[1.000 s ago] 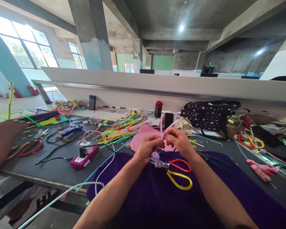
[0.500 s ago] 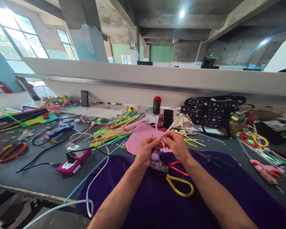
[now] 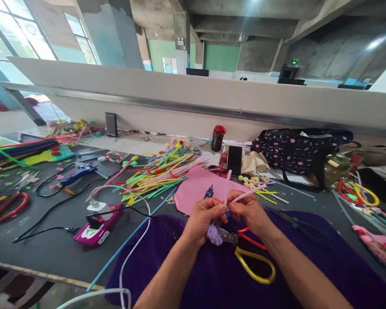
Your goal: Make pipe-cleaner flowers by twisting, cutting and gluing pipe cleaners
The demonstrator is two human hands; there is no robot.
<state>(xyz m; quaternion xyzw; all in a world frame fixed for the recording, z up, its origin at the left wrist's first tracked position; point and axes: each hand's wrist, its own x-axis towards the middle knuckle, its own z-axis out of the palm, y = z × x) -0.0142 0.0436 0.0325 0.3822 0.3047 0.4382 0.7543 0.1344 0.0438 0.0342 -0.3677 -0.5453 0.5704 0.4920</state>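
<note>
I am pinching two thin, fuzzy-looking lilac stems [image 3: 227,187] between my hands, and they are poking up like a V. My left hand [image 3: 206,219] and right hand [image 3: 249,214] are both gripping their bottoms. A soft lilac lump [image 3: 214,235] is showing under the left hand. Below the hands, hard metal scissors [image 3: 239,253] are showing over dark purple cloth [image 3: 212,283]. Beyond them, a flat pink sheet [image 3: 193,189] is lying near bright, skinny sticks [image 3: 164,167].
</note>
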